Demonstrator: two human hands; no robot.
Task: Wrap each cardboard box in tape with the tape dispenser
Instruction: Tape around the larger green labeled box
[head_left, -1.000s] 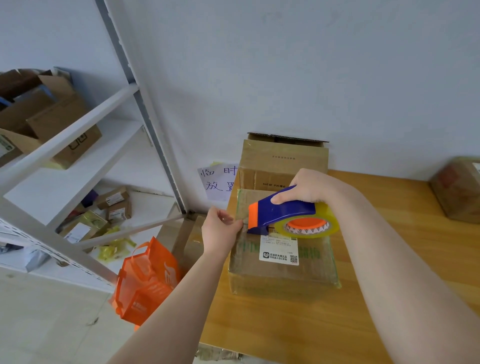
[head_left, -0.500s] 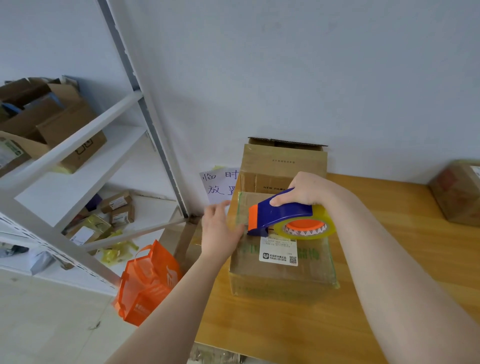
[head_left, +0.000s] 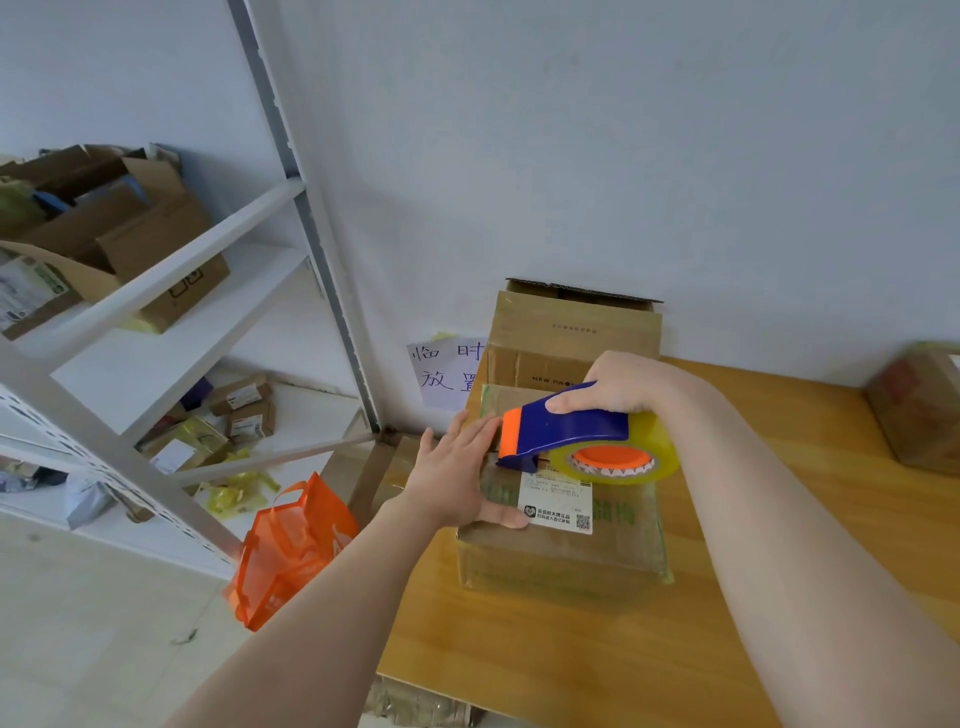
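A wooden table (head_left: 571, 654) stands against a pale wall (head_left: 623, 156). A paper note (head_left: 441, 374) with handwritten characters hangs on the wall just past the table's far left corner. Off the table's left edge an orange bag (head_left: 291, 551) sits on the light floor (head_left: 104, 634). Further left is a white metal shelving unit (head_left: 306, 223). Its upper shelf carries open brown cartons (head_left: 156, 249). The lower shelf carries small labelled parcels (head_left: 244, 400), yellow packets (head_left: 239, 493) and a grey pouch (head_left: 88, 499).

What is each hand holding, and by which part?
The right hand grips the tape dispenser by its blue handle. The left hand holds nothing; it presses flat on the cardboard box.
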